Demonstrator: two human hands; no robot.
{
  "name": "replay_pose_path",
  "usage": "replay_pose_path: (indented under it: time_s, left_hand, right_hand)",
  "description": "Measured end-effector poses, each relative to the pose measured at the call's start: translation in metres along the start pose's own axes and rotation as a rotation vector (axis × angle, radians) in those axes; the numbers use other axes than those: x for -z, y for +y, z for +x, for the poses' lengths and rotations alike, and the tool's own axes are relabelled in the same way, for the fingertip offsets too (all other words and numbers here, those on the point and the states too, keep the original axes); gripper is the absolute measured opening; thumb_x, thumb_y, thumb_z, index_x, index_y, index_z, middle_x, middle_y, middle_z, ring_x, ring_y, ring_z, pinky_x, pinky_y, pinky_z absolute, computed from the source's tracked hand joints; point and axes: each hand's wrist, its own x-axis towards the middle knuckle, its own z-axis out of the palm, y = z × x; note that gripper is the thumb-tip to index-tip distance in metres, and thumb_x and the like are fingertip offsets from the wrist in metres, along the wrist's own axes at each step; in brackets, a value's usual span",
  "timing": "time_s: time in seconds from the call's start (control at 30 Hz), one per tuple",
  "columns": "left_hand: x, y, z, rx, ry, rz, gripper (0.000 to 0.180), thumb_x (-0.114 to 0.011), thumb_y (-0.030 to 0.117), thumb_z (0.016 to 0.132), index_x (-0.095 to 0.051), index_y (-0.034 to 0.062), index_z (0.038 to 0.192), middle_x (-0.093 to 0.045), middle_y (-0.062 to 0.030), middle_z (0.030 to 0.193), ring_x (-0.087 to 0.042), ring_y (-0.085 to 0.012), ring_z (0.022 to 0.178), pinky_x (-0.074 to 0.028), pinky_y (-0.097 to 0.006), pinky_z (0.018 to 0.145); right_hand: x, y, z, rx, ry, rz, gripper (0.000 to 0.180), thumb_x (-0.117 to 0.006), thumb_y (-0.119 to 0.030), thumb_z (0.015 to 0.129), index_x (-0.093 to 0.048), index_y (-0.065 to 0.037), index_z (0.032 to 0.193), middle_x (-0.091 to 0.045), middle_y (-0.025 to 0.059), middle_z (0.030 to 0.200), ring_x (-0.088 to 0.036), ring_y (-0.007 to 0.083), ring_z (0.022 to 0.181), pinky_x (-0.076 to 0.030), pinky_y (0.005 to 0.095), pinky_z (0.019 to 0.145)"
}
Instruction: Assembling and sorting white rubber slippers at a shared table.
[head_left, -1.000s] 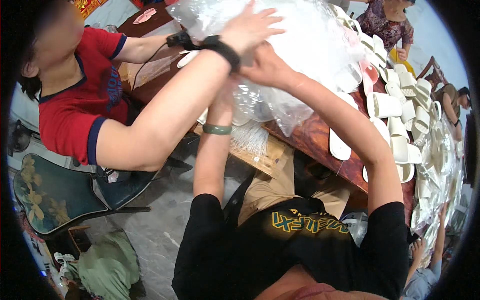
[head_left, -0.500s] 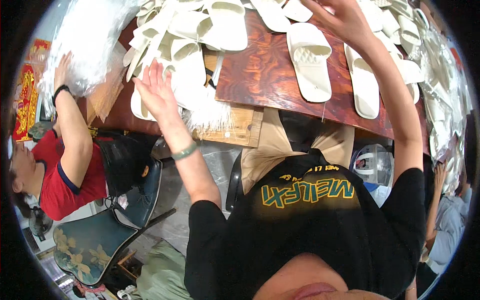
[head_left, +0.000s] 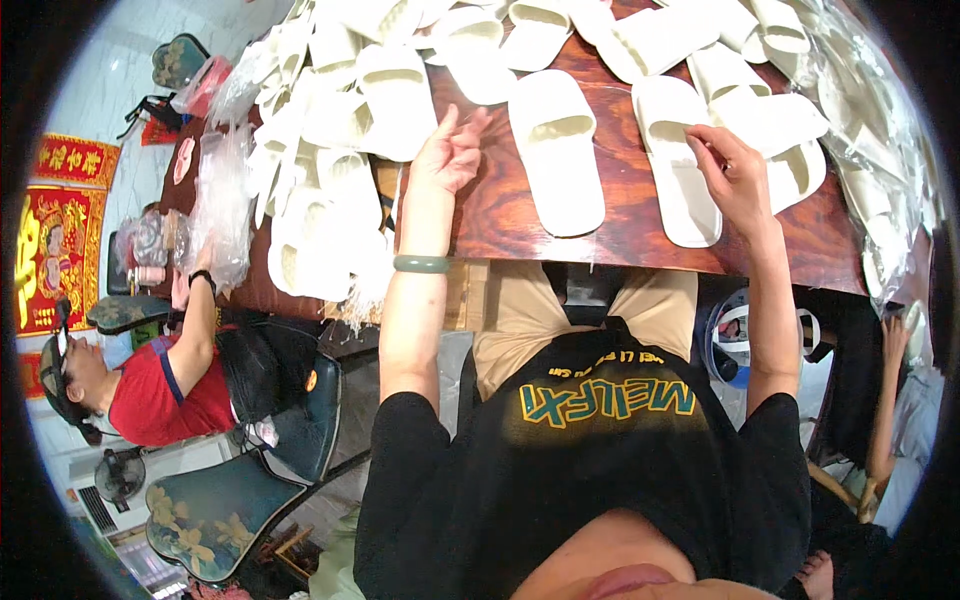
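Observation:
My left hand [head_left: 452, 158] is raised over the table, fingers loosely bent and apart. It sits between the slipper pile at left and a single white slipper [head_left: 558, 165] lying upright near the table's middle. Further right, my right hand [head_left: 742, 182] hovers at the edge of another white slipper [head_left: 680, 195]. Its fingers are curled with the tips drawn together; whatever they may hold is too small to make out. Just behind that hand, more slippers [head_left: 790, 122] overlap one another.
White slippers [head_left: 395, 95] are heaped at the left, above a bundle of thin white strands [head_left: 366, 300]. Clear plastic wrap [head_left: 850, 110] covers slippers at right. A co-worker in a red shirt [head_left: 155, 395] sits at left, by a padded chair [head_left: 215, 515]. The wooden table edge [head_left: 640, 262] faces me.
My right hand has come down from the far side to the right slipper. My left hand has moved right, off the pile, its fingers now more bent. The view has shifted.

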Motion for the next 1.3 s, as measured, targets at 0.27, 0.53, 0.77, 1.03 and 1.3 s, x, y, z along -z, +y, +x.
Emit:
replay_pose_path:
  time_s: [0.27, 0.53, 0.77, 1.03, 1.3]
  left_hand:
    - [-0.022, 0.006, 0.037, -0.197, 0.212, 0.018, 0.007, -0.054, 0.010, 0.090, -0.050, 0.0062, 0.094, -0.058, -0.0019, 0.077, -0.041, -0.0055, 0.046, -0.026, -0.018, 0.035]
    - [-0.017, -0.009, 0.064, -0.354, 0.291, -0.006, 0.016, -0.050, 0.014, 0.092, -0.054, -0.0008, 0.094, -0.055, -0.0031, 0.071, -0.052, -0.0105, 0.056, -0.041, -0.022, 0.044]
    - [-0.043, -0.049, 0.002, -0.696, 0.334, 0.758, 0.034, -0.041, 0.031, 0.097, -0.055, 0.0003, 0.100, -0.056, -0.0037, 0.070, -0.050, -0.0073, 0.060, -0.037, -0.021, 0.047]
    - [-0.053, -0.030, 0.027, -1.129, 0.308, 1.751, 0.032, -0.038, 0.023, 0.090, -0.055, -0.0019, 0.078, -0.058, -0.0252, 0.087, -0.054, -0.0430, 0.083, -0.041, -0.049, 0.072]
    - [-0.047, -0.034, 0.043, -1.103, 0.246, 1.653, 0.035, -0.040, 0.027, 0.093, -0.063, -0.0002, 0.096, -0.066, -0.0162, 0.088, -0.062, -0.0296, 0.086, -0.046, -0.036, 0.076]
  right_hand:
    - [-0.001, 0.014, -0.010, 0.328, -0.262, -0.095, 0.024, -0.062, -0.005, 0.077, -0.062, -0.005, 0.100, -0.062, 0.0115, 0.094, -0.061, 0.0257, 0.074, -0.050, 0.0330, 0.063]
    - [-0.068, 0.000, -0.020, 0.665, -0.505, -0.208, 0.034, -0.055, -0.009, 0.071, -0.056, 0.004, 0.103, -0.058, 0.0134, 0.102, -0.058, 0.0266, 0.089, -0.049, 0.0357, 0.078]
    - [-0.074, -0.022, -0.037, 1.027, -0.237, -0.276, 0.025, -0.059, -0.013, 0.063, -0.058, 0.001, 0.084, -0.057, 0.0108, 0.095, -0.057, 0.0218, 0.084, -0.046, 0.0329, 0.074]
    - [-0.081, 0.003, -0.026, 0.776, -0.298, -0.099, 0.024, -0.058, -0.005, 0.068, -0.054, 0.001, 0.091, -0.056, 0.0131, 0.084, -0.057, 0.0290, 0.075, -0.049, 0.0369, 0.066]
    - [-0.048, -0.002, -0.039, 0.466, -0.212, -0.076, 0.023, -0.065, -0.004, 0.075, -0.060, -0.003, 0.098, -0.062, 0.0125, 0.090, -0.060, 0.0294, 0.082, -0.050, 0.0364, 0.069]
